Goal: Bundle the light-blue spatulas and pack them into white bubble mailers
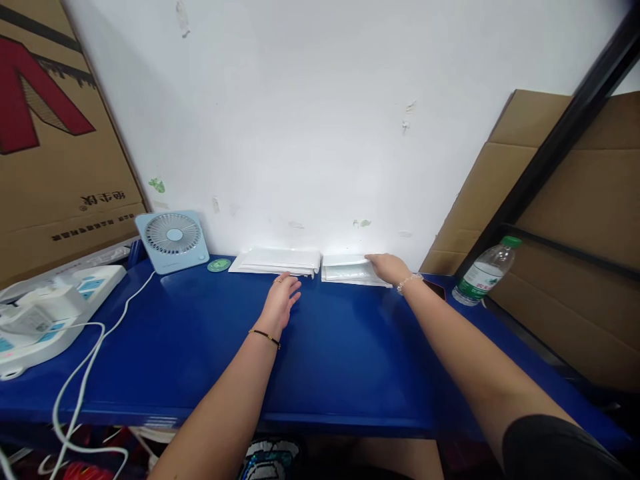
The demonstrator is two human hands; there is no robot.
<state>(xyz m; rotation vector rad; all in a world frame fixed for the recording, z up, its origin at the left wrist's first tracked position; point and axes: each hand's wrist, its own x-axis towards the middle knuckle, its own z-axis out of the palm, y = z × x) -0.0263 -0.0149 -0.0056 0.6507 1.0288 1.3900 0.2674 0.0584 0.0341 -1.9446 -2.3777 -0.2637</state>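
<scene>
Left white stack (275,260) and right white stack (347,273), both of flat folded sheets, lie side by side along the far edge of the blue table (345,353), with a narrow gap between them. Nearest, the table's front edge runs beneath both forearms, and white cables (83,380) hang over it on the left. Bare blue surface reaches from this edge up to the stacks, giving open room between the forearms. At left sits a white power strip (97,288) with plugs in it. The left hand (283,298) has its fingers slightly apart, at the left stack's front edge. The right hand (390,269) rests its fingers on the right stack's outer end; whether they pinch it, I cannot tell. To the right, a green-capped bottle (485,273) stands near the cardboard (493,180); its fill is unclear. A blue fan (174,240) and green disc (219,265) stand left of the stacks. Behind is the white wall (300,120).
</scene>
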